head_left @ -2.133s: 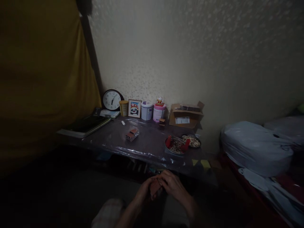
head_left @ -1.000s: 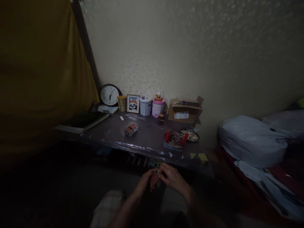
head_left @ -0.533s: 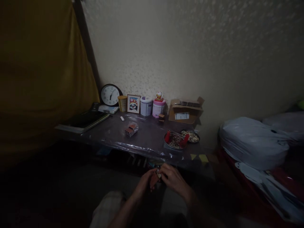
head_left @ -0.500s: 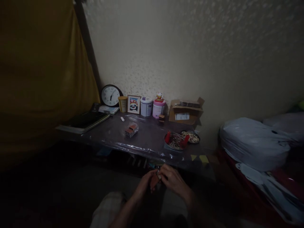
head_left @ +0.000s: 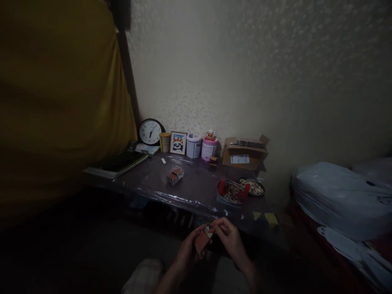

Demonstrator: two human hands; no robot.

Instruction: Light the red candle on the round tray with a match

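Low in the dim picture, in front of the table edge, my left hand [head_left: 187,250] is closed around a small reddish matchbox [head_left: 202,241]. My right hand [head_left: 229,239] pinches at the box's top end with its fingertips; what it holds there is too small to make out. Both hands are close together above my lap. On the dark table [head_left: 196,190] lie a bundle of matchboxes in clear wrap [head_left: 174,176], a metal dish of matches with red pieces [head_left: 231,192] and a second dish of pale matchsticks [head_left: 252,185].
Along the wall stand a clock [head_left: 150,131], a yellow cup [head_left: 165,141], a framed panda picture [head_left: 178,142], a white tin [head_left: 194,145], a pink tin [head_left: 209,147] and an open cardboard box [head_left: 245,152]. A book [head_left: 118,163] lies left. A yellow curtain [head_left: 58,102] hangs left; grey bags [head_left: 339,198] right.
The view has shifted slightly, so everything sits a little lower and to the right. My hands stay together on the matchbox, the right fingers working at its top end.
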